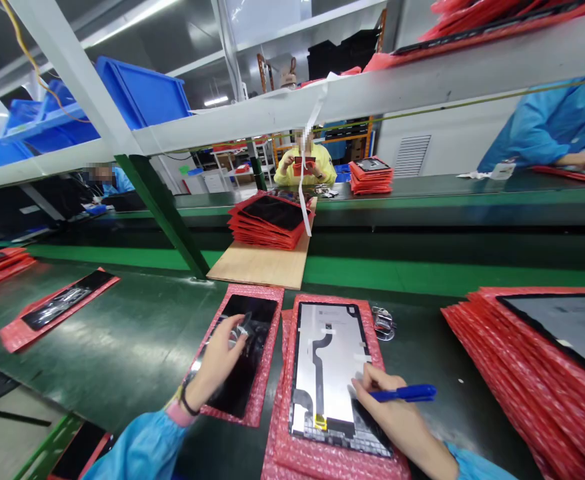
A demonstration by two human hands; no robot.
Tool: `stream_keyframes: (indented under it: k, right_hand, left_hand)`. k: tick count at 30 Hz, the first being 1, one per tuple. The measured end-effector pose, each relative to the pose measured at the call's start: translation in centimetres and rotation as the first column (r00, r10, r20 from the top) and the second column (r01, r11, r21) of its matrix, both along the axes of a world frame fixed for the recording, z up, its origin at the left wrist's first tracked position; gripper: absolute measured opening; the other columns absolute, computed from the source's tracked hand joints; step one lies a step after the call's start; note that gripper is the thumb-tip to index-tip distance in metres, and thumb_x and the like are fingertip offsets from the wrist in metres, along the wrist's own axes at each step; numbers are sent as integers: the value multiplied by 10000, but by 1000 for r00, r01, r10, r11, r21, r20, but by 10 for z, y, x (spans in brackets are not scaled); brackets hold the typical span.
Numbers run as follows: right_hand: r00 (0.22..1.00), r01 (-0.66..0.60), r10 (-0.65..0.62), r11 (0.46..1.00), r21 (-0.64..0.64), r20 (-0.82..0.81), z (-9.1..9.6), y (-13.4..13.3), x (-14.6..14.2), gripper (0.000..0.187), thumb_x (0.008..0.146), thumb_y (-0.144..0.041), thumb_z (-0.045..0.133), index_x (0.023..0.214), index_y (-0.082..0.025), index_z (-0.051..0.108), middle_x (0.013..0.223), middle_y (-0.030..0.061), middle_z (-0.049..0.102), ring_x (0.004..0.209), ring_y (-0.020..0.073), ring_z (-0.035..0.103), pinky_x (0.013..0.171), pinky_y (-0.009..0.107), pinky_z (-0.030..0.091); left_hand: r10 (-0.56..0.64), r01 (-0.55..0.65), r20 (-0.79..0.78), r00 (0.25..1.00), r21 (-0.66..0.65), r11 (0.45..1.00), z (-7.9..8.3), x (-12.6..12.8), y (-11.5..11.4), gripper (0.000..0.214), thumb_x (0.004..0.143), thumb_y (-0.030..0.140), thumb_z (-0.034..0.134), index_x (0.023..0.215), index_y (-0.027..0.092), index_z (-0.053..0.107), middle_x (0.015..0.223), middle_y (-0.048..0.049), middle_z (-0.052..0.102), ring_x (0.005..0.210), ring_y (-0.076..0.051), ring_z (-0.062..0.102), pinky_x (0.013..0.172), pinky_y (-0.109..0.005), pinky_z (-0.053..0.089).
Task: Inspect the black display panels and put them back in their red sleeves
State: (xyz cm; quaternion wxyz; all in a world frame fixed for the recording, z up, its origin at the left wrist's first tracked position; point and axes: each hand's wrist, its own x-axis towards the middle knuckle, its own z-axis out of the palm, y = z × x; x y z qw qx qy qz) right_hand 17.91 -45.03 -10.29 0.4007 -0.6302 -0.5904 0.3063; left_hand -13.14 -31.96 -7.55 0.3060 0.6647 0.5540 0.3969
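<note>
My left hand [218, 363] rests on a glossy black panel [246, 373] lying on a red bubble-wrap sheet [262, 393]; its fingers pinch a clear film at the panel's upper part. My right hand [392, 413] grips a blue pen [405, 393] over the lower right of a second panel [325, 367], which lies silver back up with a black flex cable on it. That panel sits on its own red bubble-wrap [292, 460].
A tall stack of red-wrapped panels [542, 373] is at my right. Another stack [269, 223] sits on a wooden board [262, 263] ahead. A single wrapped panel [59, 307] lies left. People in blue and yellow work across the green conveyor [422, 273].
</note>
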Motion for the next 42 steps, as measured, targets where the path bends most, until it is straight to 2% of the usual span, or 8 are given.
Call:
stream_keyframes:
  k: [3, 6, 16, 22, 26, 31, 37, 42]
  right_hand:
    - [1000, -25, 25, 1000, -2, 6, 0, 1, -2, 295, 779, -328, 500, 542, -233, 352, 493, -42, 421, 488, 140, 442, 527, 273, 292]
    - [999, -33, 33, 999, -3, -7, 1, -1, -4, 288, 759, -314, 510, 537, -233, 347, 491, -40, 418, 481, 139, 420, 531, 278, 273]
    - [943, 68, -70, 998, -19, -324, -5, 2, 5, 370, 747, -436, 595, 538, -228, 370, 488, -44, 405, 491, 125, 379, 521, 260, 279]
    - [801, 57, -85, 996, -66, -592, -10, 5, 10, 481, 737, -579, 637, 567, -214, 373, 437, -79, 331, 408, 71, 262, 432, 218, 178]
    - [715, 41, -89, 995, -87, -693, -11, 6, 10, 506, 715, -605, 657, 602, -208, 365, 461, -93, 324, 392, 37, 162, 404, 204, 89]
    - [667, 31, -89, 995, -92, -739, -7, 5, 7, 455, 746, -613, 628, 696, -212, 420, 454, -109, 317, 379, 31, 133, 390, 187, 78]
    - [712, 83, -79, 996, -29, -698, 1, 1, 16, 448, 814, -628, 537, 715, -192, 523, 403, -72, 424, 327, 49, 256, 381, 197, 164]
    - [772, 169, -112, 985, 31, -626, 23, -6, 37, 486, 818, -636, 523, 699, -174, 615, 316, -57, 397, 300, 64, 273, 369, 214, 195]
  left_hand:
    - [-224, 235, 92, 970, -135, 963, 5, 42, -23, 320, 754, 306, 576, 1044, 176, 614, 893, -56, 633, 838, -193, 604, 752, -319, 493]
    - [-303, 363, 228, 925, -305, 880, 8, 70, -38, 300, 729, 242, 605, 1019, 164, 626, 841, -29, 600, 679, -136, 551, 614, -253, 452]
    - [-103, 340, 398, 911, -587, 735, 13, 91, -34, 363, 589, 120, 609, 948, 160, 582, 955, -45, 559, 794, -149, 563, 711, -278, 447]
    - [-22, 326, 414, 910, -682, 655, 19, 98, -24, 288, 574, 164, 612, 844, 179, 512, 703, 18, 560, 639, -128, 547, 596, -260, 415]
    - [-49, 362, 444, 895, -658, 660, 28, 108, -19, 277, 596, 188, 680, 832, 178, 536, 636, 30, 581, 576, -125, 548, 528, -235, 371]
    - [-89, 489, 585, 806, -574, 657, 34, 131, -27, 425, 504, 72, 668, 919, 141, 604, 796, -44, 690, 748, -198, 648, 704, -292, 469]
    - [-7, 428, 641, 768, -504, 750, 27, 137, -33, 498, 513, 54, 595, 1001, 153, 581, 899, -55, 702, 799, -203, 657, 684, -275, 470]
    - [-16, 389, 677, 735, -402, 829, 44, 124, -27, 484, 602, 116, 678, 1078, 140, 593, 972, -82, 719, 765, -208, 675, 678, -286, 485]
